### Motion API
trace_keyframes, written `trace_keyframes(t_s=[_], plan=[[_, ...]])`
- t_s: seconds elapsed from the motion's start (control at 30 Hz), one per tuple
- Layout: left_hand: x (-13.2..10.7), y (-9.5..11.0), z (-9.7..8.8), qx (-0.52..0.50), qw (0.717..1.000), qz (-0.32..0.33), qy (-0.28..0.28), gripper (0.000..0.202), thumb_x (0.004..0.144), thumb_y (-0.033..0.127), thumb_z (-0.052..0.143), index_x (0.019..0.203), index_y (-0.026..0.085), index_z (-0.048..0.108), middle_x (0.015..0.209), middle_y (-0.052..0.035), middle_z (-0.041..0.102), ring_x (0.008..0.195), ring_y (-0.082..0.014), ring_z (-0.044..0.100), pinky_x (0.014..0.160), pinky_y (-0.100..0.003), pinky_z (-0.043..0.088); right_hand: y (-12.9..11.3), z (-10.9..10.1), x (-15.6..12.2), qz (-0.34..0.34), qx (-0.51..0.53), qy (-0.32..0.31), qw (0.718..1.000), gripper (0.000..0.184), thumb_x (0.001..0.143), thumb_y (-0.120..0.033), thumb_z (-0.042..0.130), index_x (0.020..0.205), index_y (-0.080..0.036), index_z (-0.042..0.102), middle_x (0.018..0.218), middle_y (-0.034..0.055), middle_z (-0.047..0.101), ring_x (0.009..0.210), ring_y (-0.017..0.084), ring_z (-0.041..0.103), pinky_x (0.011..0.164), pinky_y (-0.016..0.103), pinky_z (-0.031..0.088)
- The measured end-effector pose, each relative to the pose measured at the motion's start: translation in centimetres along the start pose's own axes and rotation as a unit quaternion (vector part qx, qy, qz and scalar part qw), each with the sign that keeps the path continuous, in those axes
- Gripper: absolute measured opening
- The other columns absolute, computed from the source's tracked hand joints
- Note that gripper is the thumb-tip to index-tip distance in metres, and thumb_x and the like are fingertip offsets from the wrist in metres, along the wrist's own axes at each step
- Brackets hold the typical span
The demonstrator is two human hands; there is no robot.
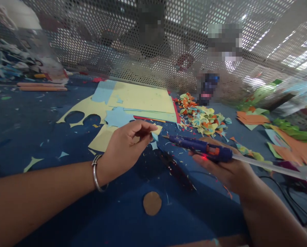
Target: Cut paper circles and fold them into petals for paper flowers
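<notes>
Two hands work: left hand [125, 145] pinches a small paper piece [156, 132], right hand [225, 168] grips a blue glue gun [202, 148].

Two hands [125, 145] [229, 171], one glue gun [202, 148]

A: What is worn near the left hand [122, 147]?
B: A thin silver bangle [96, 173] is seen at the wrist (round, plain, slightly shiny).
A: And the right hand [228, 171]?
B: It is shown bare, fingers included. Both forearms [40, 195] are left uncovered as far as they can be seen.
</notes>
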State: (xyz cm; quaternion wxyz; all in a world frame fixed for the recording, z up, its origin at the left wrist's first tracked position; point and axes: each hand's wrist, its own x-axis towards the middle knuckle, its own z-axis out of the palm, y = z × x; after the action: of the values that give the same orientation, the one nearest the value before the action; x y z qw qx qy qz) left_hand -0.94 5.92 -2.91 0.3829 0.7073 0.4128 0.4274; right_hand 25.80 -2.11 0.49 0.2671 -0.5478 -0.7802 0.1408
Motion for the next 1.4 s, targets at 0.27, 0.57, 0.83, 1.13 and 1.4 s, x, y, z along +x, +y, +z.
trace_keyframes(t_s=[0.27,0.57,0.83,1.13,1.4], plan=[[-0.3,0.3,-0.1,0.066,0.996,0.061,-0.010,0.020,0.090,0.019,0.062,0.105,0.024,0.074,0.096,-0.0027,0.079,0.083,-0.0154,0.071,0.078,-0.027,0.055,-0.3,0.3,-0.3,-0.029,0.004,0.010,1.000,0.006,0.096,-0.030,0.063,0.097,-0.025,0.062,0.093,0.0039,0.069,0.083,0.021,0.067,0.069,0.032,0.056],[-0.4,0.4,0.1,0.071,0.995,0.069,-0.019,0.020,0.090,0.016,0.062,0.103,0.024,0.074,0.096,-0.0015,0.079,0.084,-0.0145,0.072,0.076,-0.025,0.054,-0.9,0.1,0.0,-0.040,-0.005,-0.025,0.999,0.006,0.099,-0.028,0.059,0.096,-0.024,0.057,0.088,0.0019,0.062,0.076,0.017,0.061,0.070,0.030,0.051],[-0.5,0.5,0.0,0.073,0.994,0.079,-0.021,0.019,0.090,0.015,0.061,0.103,0.023,0.074,0.092,-0.0011,0.078,0.082,-0.0143,0.071,0.077,-0.025,0.055,-1.2,0.2,-0.1,-0.054,-0.034,-0.022,0.998,0.007,0.100,-0.031,0.059,0.097,-0.025,0.056,0.087,0.0016,0.064,0.073,0.017,0.062,0.068,0.029,0.051],[-0.4,0.6,0.1,0.070,0.992,0.101,-0.014,0.021,0.088,0.010,0.061,0.101,0.020,0.075,0.090,-0.0006,0.079,0.078,-0.0114,0.071,0.076,-0.021,0.055,-1.1,0.0,-0.2,-0.064,-0.048,-0.019,0.997,0.010,0.100,-0.033,0.059,0.100,-0.024,0.054,0.085,-0.0002,0.062,0.071,0.015,0.061,0.066,0.027,0.049],[-0.4,0.3,0.1,0.066,0.993,0.100,-0.015,0.021,0.088,0.010,0.063,0.101,0.019,0.075,0.091,-0.0001,0.079,0.081,-0.0098,0.071,0.077,-0.018,0.053,-1.5,-0.1,-0.1,-0.060,-0.053,-0.026,0.996,0.012,0.100,-0.034,0.058,0.096,-0.024,0.054,0.081,-0.0023,0.058,0.067,0.013,0.058,0.063,0.025,0.047]])
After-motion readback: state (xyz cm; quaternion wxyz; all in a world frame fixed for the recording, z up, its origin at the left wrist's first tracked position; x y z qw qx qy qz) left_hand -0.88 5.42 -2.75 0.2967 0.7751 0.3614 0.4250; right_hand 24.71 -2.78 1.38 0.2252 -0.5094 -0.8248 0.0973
